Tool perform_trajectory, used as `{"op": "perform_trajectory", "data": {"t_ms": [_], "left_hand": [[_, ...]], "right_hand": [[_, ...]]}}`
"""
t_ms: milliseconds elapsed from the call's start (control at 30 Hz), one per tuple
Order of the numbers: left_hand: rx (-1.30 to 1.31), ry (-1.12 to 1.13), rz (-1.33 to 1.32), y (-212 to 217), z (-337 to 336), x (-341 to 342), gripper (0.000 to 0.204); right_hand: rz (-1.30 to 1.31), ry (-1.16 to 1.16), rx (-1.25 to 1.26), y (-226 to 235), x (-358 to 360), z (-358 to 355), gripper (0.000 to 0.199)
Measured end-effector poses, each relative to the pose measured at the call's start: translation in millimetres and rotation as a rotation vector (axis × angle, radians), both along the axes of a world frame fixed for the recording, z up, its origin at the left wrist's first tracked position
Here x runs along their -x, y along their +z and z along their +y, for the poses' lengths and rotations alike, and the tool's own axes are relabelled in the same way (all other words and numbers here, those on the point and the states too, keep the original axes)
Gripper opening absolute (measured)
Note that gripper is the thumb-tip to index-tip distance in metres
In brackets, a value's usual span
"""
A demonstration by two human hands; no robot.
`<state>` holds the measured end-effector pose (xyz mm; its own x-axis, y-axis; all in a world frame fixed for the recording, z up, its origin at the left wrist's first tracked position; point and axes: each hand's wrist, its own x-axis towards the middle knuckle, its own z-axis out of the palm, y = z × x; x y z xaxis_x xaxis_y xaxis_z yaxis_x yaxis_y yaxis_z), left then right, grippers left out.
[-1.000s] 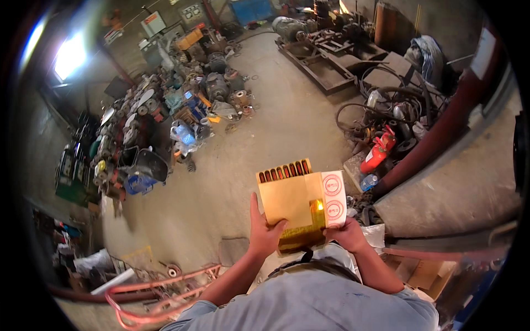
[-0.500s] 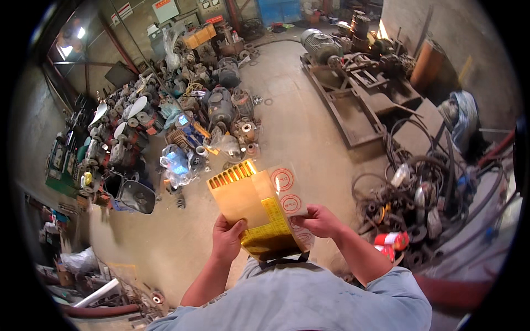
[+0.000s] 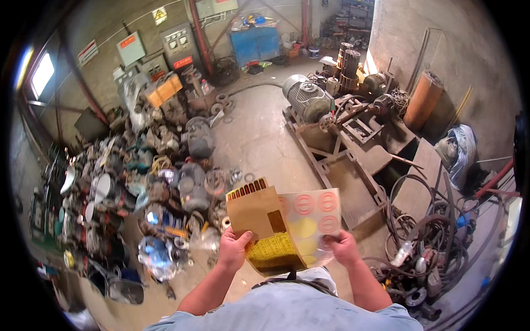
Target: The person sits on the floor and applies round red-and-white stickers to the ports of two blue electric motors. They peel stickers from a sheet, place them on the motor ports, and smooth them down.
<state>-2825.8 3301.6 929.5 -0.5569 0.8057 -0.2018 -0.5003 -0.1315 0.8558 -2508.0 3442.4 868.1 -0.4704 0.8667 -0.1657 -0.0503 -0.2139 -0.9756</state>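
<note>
The left hand (image 3: 233, 249) pinches a light, floppy brown envelope (image 3: 258, 212) while the right hand (image 3: 341, 246) grips the thin sticker sheet (image 3: 310, 220) by its lower edge, both probably easily creased.

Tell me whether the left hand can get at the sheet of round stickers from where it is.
Probably yes: the left hand grips the brown packet, and the sticker sheet lies right beside it, nothing between.

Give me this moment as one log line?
left hand: grips brown packet | right hand: holds clear sheet | standing, workshop floor
</note>
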Motion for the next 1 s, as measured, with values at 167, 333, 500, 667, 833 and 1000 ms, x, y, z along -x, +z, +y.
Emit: {"op": "perform_trajectory", "data": {"t_ms": [167,333,500,667,833,1000], "left_hand": [[-0.035,0.038,0.135,-19,222,161,0.018],[0.195,0.173,0.369,-46,409,328,0.014],[0.261,0.213,0.363,-41,603,444,0.015],[-0.096,-0.081,0.21,-45,820,574,0.03],[-0.131,-0.263,-0.105,-46,1043,704,0.03],[-0.026,-0.505,-0.026,22,1247,767,0.032]], "right_hand": [[0.195,-0.294,0.01,-34,91,249,0.013],[0.252,-0.274,-0.058,-3,253,518,0.017],[0.301,0.118,-0.202,40,470,709,0.017],[0.06,0.392,-0.342,23,686,884,0.033],[0.054,0.159,-0.232,-10,813,1069,0.038],[0.285,-0.025,0.011,45,854,1230,0.056]]}}
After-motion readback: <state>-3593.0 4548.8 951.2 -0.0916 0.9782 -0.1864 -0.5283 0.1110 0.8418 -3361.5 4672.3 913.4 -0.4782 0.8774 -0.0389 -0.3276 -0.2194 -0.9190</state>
